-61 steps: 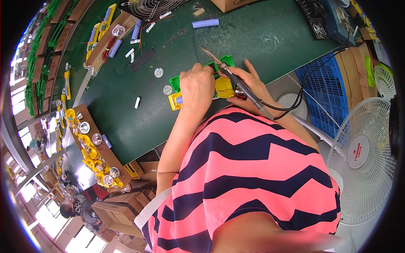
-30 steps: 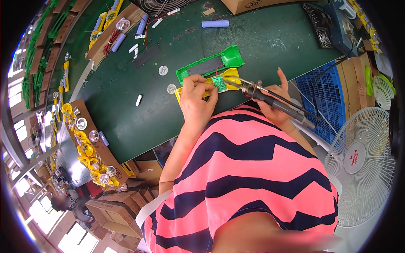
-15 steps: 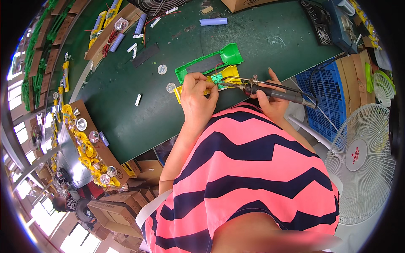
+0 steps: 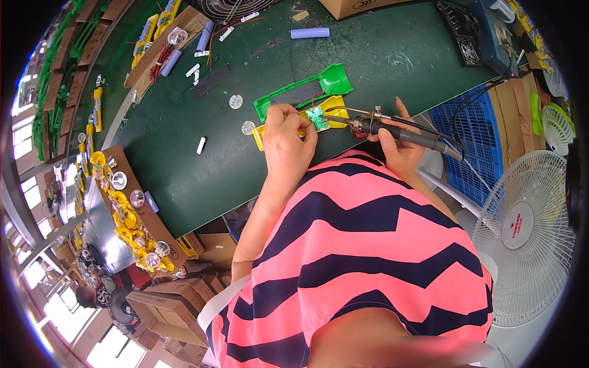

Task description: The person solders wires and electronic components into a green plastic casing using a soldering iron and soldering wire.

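My right hand (image 4: 401, 146) is wrapped round the grip of a soldering iron (image 4: 412, 136), which has a thin metal tube fixed along its top. The iron's tip points left at a small green circuit board (image 4: 315, 119); whether it touches the board I cannot tell. Under the board is a yellow plastic housing (image 4: 337, 115). My left hand (image 4: 288, 144) is closed over the housing's left part, fingers pinched beside the board, and what they grip is hidden. Just beyond lies an open green plastic housing (image 4: 335, 80), a red wire running from it toward the board.
Two small round discs (image 4: 236, 101) lie left of the housings. A purple cylindrical battery cell (image 4: 310, 32) rests farther back. A cardboard tray (image 4: 161, 228) of yellow parts stands at the left edge, a blue crate (image 4: 467, 129) and white fan (image 4: 521, 233) at right.
The soldering iron and my right hand have shifted slightly to the right, and more of the circuit board shows. My left hand stays nearly still.
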Motion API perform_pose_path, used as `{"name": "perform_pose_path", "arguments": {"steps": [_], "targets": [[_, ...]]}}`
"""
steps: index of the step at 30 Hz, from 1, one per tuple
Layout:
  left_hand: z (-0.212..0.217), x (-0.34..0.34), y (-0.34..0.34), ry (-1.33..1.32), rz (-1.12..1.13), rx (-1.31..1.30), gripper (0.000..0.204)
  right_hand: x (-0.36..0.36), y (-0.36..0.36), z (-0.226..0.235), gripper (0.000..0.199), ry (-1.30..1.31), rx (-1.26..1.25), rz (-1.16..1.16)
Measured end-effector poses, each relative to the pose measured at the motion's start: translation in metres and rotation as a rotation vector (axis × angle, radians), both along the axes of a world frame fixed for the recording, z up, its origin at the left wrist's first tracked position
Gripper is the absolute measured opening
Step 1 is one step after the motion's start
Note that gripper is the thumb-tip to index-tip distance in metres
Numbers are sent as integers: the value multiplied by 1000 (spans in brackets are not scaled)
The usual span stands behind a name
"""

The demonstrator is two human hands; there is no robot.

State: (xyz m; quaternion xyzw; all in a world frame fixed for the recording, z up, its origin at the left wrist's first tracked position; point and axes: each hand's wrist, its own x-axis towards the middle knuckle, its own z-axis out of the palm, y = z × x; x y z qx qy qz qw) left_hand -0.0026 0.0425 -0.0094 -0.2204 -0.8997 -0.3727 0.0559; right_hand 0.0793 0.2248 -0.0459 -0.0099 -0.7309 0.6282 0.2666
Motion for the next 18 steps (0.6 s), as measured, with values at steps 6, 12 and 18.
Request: {"name": "perform_pose_path", "arguments": {"steps": [6,12,18], "targets": [[1,1,2,-28,-5,-19,11,1,2,-4,20,36,72,-26],[0,-1,3,-44,-12,56,19,4,4,-7,19,38,62,-29],[-2,9,-8,-96,7,242,15,9,4,-4,20,8,97,-13]]}}
